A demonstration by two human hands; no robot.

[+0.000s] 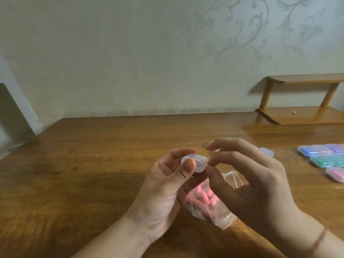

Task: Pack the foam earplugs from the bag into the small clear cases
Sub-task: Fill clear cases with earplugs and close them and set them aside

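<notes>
My left hand (167, 187) holds a small clear case (200, 162) between thumb and fingers, raised above the table. My right hand (247, 179) pinches the case's right edge with thumb and forefinger, its other fingers spread. Under both hands a clear zip bag (208, 207) lies on the table with several pink foam earplugs (202, 196) inside. Whether the case is open or holds anything, I cannot tell. Another clear case (268, 151) lies behind my right hand, and a further clear piece (214, 146) is mostly hidden behind its fingertips.
A brown wooden table (93, 174) runs back to a patterned wall. Several blue, purple, green and pink cases (325, 157) are grouped at the right edge. A low wooden two-tier shelf (301, 114) stands at the back right corner.
</notes>
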